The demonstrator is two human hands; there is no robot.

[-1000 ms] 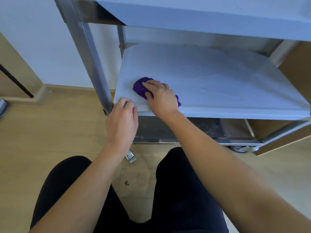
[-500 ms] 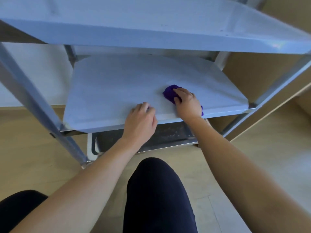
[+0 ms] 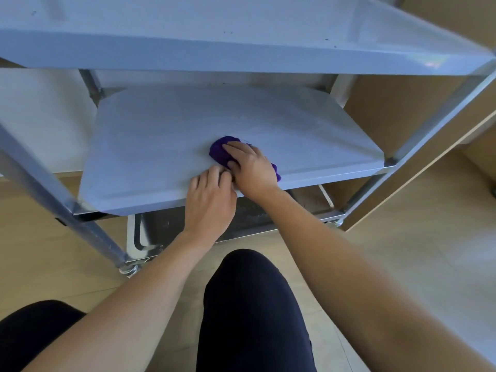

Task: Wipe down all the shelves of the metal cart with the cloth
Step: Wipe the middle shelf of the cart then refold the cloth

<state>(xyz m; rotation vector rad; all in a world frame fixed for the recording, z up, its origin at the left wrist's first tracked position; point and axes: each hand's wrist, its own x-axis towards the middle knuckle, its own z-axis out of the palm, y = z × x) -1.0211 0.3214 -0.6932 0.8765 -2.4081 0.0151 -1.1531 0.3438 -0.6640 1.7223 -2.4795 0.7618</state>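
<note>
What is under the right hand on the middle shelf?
A purple cloth, held against the middle shelf. Its ends show past the fingertips and beside the wrist. The right hand covers the rest, and the shelf patch beneath cannot be seen.

Soft even daylight, rainbow glare at a corner of the top shelf [image 3: 241, 28], frame edges bowed
</note>
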